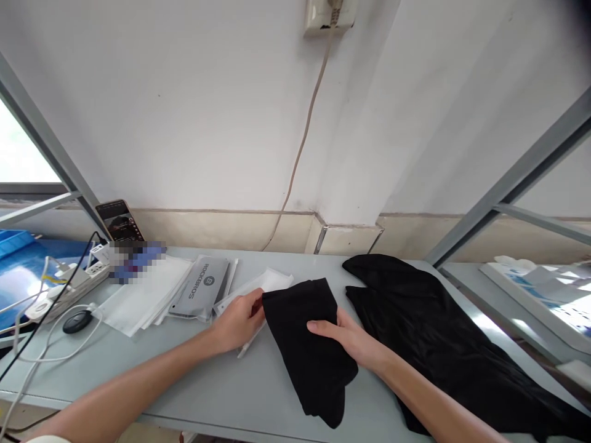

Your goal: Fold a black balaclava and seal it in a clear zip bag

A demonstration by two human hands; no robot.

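Observation:
A folded black fabric garment (305,363) is held up in front of me over the table; its exact kind does not show. My left hand (239,321) pinches its upper left corner between thumb and fingers. On the other side, my right hand (351,338) grips the right edge, thumb lying on the front and fingers hidden behind. The lower end hangs loose with uneven, rounded edges. Behind my left hand lie a clear plastic bag (272,278) and a grey ROCKBROS package (203,286). To the right, a pile of black garments (415,326) spreads over the table, partly behind my right forearm.
White plastic bags (148,289) lie at the left of the grey table (207,394). Beyond them are a power strip (83,283) with cables, a black round device (77,321) and a propped phone (120,221). Metal frame posts (508,184) rise on both sides.

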